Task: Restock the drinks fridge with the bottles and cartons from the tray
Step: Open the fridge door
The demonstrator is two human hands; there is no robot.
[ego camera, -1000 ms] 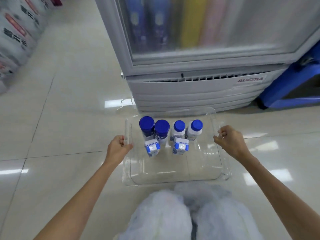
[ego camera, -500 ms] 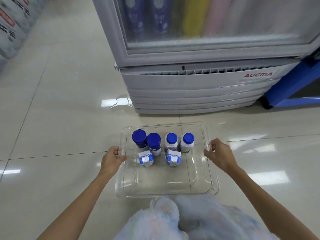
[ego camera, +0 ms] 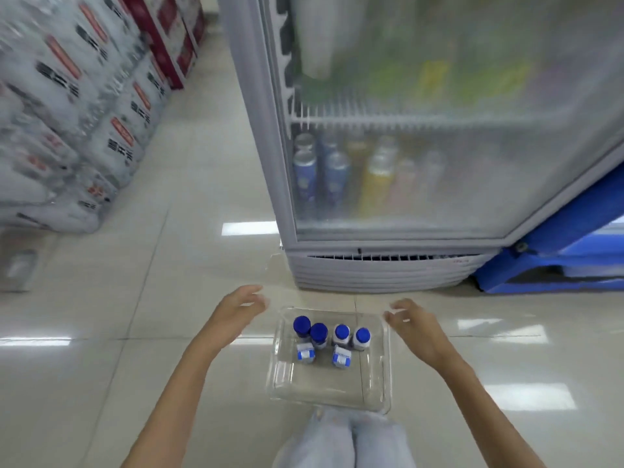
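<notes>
A clear plastic tray [ego camera: 329, 390] lies on the tiled floor in front of my knees. Several blue-capped bottles [ego camera: 319, 334] stand in a row at its far end, and two small blue-and-white cartons [ego camera: 341, 356] stand just behind them. My left hand [ego camera: 236, 310] hovers open to the left of the tray, apart from it. Above the tray's right far corner floats my right hand [ego camera: 413, 324], fingers spread and holding nothing. The drinks fridge [ego camera: 422, 146] stands right behind the tray with its fogged glass door closed; cans and bottles show on its lower shelf.
Stacked shrink-wrapped packs of bottled water [ego camera: 67, 123] line the left side. A blue plastic crate [ego camera: 560, 255] lies to the right of the fridge base. My knees [ego camera: 344, 440] are at the bottom edge.
Both hands have let go of the tray's sides and lifted off it, now open. The tray rests on the floor. My view has risen, showing more of the fridge.
</notes>
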